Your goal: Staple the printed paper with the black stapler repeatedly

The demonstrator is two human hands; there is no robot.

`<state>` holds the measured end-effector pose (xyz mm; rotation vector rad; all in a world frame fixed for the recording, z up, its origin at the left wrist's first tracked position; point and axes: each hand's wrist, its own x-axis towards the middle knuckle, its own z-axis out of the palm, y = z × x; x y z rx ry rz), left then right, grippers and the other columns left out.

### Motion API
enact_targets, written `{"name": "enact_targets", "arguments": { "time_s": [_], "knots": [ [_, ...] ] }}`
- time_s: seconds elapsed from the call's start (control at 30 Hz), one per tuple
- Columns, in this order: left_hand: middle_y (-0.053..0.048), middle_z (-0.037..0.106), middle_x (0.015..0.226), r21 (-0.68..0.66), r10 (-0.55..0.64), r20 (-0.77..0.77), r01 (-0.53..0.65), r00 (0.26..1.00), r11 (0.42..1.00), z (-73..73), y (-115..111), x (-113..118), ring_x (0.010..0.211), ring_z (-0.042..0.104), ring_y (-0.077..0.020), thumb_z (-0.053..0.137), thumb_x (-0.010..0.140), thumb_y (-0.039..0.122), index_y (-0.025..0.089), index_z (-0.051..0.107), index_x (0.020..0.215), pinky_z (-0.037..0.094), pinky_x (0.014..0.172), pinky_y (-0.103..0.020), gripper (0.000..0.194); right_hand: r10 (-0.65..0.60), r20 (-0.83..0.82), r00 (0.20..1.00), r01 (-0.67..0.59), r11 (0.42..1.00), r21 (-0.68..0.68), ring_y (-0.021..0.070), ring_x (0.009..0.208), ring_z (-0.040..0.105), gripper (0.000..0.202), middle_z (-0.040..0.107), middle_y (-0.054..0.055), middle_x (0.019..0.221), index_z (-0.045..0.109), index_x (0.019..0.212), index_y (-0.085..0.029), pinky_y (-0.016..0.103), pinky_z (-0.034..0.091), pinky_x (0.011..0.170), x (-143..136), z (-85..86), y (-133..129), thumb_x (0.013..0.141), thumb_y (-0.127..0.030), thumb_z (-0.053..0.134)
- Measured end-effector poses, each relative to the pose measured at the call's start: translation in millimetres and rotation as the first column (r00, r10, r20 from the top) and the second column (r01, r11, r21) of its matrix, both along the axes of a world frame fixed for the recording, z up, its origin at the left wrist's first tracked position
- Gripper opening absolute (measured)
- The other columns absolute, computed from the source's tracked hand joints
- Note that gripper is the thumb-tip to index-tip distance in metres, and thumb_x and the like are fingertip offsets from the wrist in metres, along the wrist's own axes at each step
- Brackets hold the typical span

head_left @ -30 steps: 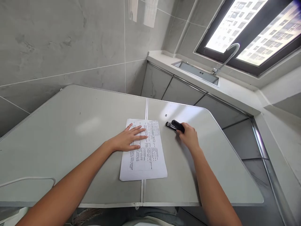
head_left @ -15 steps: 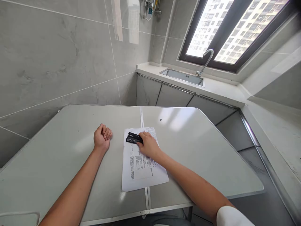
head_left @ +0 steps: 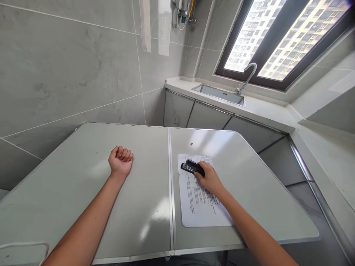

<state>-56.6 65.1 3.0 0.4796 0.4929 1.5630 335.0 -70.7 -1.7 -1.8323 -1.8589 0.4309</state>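
My right hand [head_left: 210, 178] is wrapped around the rear end of a black stapler [head_left: 191, 167], whose front points left and whose jaws look apart. The stapler lies over the upper part of printed paper sheets [head_left: 199, 207], flat on the table right of the centre seam. My hand and forearm cover the right side of the paper. My left hand [head_left: 121, 159] rests palm up on the left half of the table, its fingers curled in and nothing visible in them. It is apart from the paper.
The pale folding table [head_left: 144, 155] has a metal-edged seam [head_left: 170, 184] down its middle. A tiny dark mark [head_left: 191, 144] shows beyond the paper. Behind stand a counter with a sink [head_left: 219, 92], a faucet [head_left: 248, 77] and grey cabinets [head_left: 210, 114]. A tiled wall rises at left.
My right hand has moved right with the stapler, and the paper has shifted with it from across the seam onto the right half. My left hand stays curled in nearly the same place.
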Motion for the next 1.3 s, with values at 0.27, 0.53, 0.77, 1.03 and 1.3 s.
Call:
{"name": "enact_targets", "arguments": {
  "time_s": [0.27,0.53,0.77,1.03,1.3],
  "knots": [
    [0.007,0.025,0.047,-0.007,-0.024,0.011,0.024,1.0,1.0,0.1,0,0,0.04,0.028,-0.0085,0.062,0.088,0.028,0.02,0.025,0.062,0.027,0.043,-0.026,0.046,-0.03,-0.296,0.955,0.01,0.998,-0.067,0.0209,0.082,0.066,0.037,0.074,0.005,0.095,0.069,0.103,-0.024,0.032,0.049,0.076,77,24.5,46,0.092,-0.057,0.059],
    [0.007,0.023,0.047,-0.037,-0.016,-0.032,0.015,0.999,0.999,1.8,-1,2,0.04,0.028,-0.0082,0.063,0.088,0.03,0.02,0.024,0.062,0.028,0.043,-0.025,0.047,-0.376,0.134,0.917,0.357,0.923,0.145,0.0182,0.065,0.05,0.034,0.062,0.004,0.069,0.055,0.067,-0.022,0.031,0.033,0.063,137,-31.8,76,0.09,-0.047,0.05],
    [0.007,0.024,0.048,-0.047,-0.003,-0.042,0.001,0.999,0.999,0.5,-1,2,0.04,0.029,-0.0084,0.062,0.088,0.03,0.021,0.025,0.062,0.028,0.043,-0.025,0.046,-0.332,0.227,0.916,0.312,0.943,0.117,0.0165,0.068,0.049,0.032,0.062,0.003,0.075,0.052,0.068,-0.021,0.029,0.028,0.06,132,-34.1,75,0.092,-0.043,0.048],
    [0.007,0.024,0.048,-0.041,-0.02,-0.046,0.018,0.999,0.999,0.7,-1,2,0.041,0.029,-0.008,0.063,0.088,0.029,0.02,0.025,0.062,0.028,0.042,-0.025,0.047,-0.343,0.203,0.917,0.329,0.939,0.102,0.0169,0.067,0.049,0.031,0.064,0.004,0.076,0.051,0.067,-0.022,0.03,0.029,0.06,132,-32.1,76,0.089,-0.043,0.05],
    [0.007,0.023,0.048,-0.051,-0.024,-0.044,0.022,0.999,0.998,-0.5,0,2,0.041,0.029,-0.0079,0.062,0.088,0.029,0.02,0.026,0.062,0.028,0.043,-0.025,0.046,0.0,-0.15,0.989,0.023,0.988,0.151,0.0261,0.087,0.064,0.045,0.072,0.011,0.091,0.069,0.084,-0.022,0.04,0.05,0.086,107,-2.8,56,0.096,-0.059,0.046]
  ]
}}
